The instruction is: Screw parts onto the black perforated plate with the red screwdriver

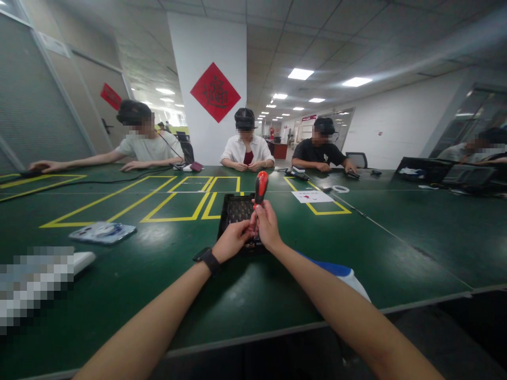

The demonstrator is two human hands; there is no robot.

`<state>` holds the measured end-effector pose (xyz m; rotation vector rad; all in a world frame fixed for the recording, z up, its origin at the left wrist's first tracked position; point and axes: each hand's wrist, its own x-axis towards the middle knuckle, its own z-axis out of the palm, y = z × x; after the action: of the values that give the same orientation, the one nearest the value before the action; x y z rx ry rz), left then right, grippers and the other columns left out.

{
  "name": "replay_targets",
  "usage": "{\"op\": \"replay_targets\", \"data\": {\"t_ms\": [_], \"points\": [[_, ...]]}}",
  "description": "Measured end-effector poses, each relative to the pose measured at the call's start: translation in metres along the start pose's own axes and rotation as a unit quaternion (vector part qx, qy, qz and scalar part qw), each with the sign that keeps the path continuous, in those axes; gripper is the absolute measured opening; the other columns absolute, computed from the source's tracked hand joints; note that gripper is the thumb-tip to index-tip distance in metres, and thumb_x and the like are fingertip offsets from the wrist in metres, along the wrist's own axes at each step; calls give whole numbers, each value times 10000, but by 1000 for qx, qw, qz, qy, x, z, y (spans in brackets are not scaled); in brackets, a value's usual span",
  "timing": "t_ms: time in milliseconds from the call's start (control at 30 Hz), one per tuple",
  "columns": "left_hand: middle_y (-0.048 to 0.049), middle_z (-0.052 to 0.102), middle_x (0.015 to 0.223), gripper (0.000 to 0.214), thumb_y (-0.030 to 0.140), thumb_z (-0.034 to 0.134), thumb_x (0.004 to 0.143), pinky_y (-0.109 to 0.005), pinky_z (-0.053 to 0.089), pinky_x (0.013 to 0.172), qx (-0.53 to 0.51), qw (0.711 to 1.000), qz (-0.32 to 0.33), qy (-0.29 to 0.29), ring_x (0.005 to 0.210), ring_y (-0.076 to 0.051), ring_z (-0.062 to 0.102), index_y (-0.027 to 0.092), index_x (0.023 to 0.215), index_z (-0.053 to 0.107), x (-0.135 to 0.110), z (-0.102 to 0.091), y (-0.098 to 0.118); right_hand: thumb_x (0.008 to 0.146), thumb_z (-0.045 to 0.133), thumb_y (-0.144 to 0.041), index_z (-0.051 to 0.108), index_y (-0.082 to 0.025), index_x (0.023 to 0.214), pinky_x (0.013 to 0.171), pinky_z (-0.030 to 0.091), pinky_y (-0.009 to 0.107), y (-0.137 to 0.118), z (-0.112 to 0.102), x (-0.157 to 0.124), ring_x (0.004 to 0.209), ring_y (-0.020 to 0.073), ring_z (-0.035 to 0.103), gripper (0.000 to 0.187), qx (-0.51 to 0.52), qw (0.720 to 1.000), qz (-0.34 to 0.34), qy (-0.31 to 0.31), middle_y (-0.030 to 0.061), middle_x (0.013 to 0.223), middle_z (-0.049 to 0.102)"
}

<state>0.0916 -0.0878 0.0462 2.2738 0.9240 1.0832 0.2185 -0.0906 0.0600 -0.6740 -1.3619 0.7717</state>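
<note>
Above right hand (pixel 268 226) grip, screwdriver (pixel 260 189) upright

Red-and-black glossy plastic screwdriver handle (pixel 260 188), matt black plastic perforated tray (pixel 236 210), smooth dark-green surface (pixel 158 274) with slight sheen and yellow tape lines, black rubbery watch strap (pixel 206 259), white paper sheet (pixel 312 196).

Green desk (pixel 396 248) marked with yellow tape rectangles (pixel 174 203). Flat packet (pixel 103 232) near left edge. White paper sheet (pixel 312 197) and tape roll (pixel 340 188) toward far right. Three seated persons along far edge; red diamond poster (pixel 215 92) on white pillar behind.
</note>
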Motion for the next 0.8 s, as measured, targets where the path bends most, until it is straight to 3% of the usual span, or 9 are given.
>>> {"op": "replay_targets", "data": {"t_ms": [133, 300, 467, 700, 800], "points": [[-20, 611, 752, 107, 216, 510, 776, -244, 421, 679, -7, 1000, 4, -5, 703, -135, 548, 138, 816, 572, 0, 0, 2, 843, 411, -418, 486, -198, 1023, 448, 359, 169, -1, 0, -1, 447, 62, 415, 295, -13, 1000, -9, 8, -59, 551, 466], [2, 572, 719, 169, 279, 624, 702, -234, 402, 647, 44, 998, 6, 46, 667, -125, 513, 145, 766, 543, 1, -1, 6, 849, 402, -418, 465, -196, 1038, 441, 368, 174, -2, 2, -2, 428, 62, 413, 299, -7, 1000, -18, 7, -66, 545, 469], [19, 555, 644, 154, 273, 599, 724, -211, 370, 577, 46, 999, -11, 24, 594, -106, 486, 145, 697, 518, 0, -2, 5, 846, 404, -422, 455, -199, 1039, 452, 386, 180, 1, 2, -1, 433, 67, 430, 299, -3, 1000, -10, 2, -67, 542, 474], [-15, 614, 710, 121, 212, 488, 792, -227, 399, 646, 29, 1000, 0, -4, 667, -128, 546, 136, 734, 563, 0, -2, 2, 851, 400, -415, 488, -194, 1009, 463, 372, 167, 4, 1, -1, 468, 61, 428, 286, -4, 1000, -4, 2, -53, 582, 479], [-12, 611, 712, 112, 248, 544, 761, -224, 407, 635, 19, 1000, -10, 10, 658, -127, 546, 138, 751, 560, 0, -2, 3, 854, 405, -401, 499, -192, 996, 501, 391, 176, 2, 1, -1, 498, 67, 443, 270, -12, 1000, -17, 5, -50, 585, 476]]}}
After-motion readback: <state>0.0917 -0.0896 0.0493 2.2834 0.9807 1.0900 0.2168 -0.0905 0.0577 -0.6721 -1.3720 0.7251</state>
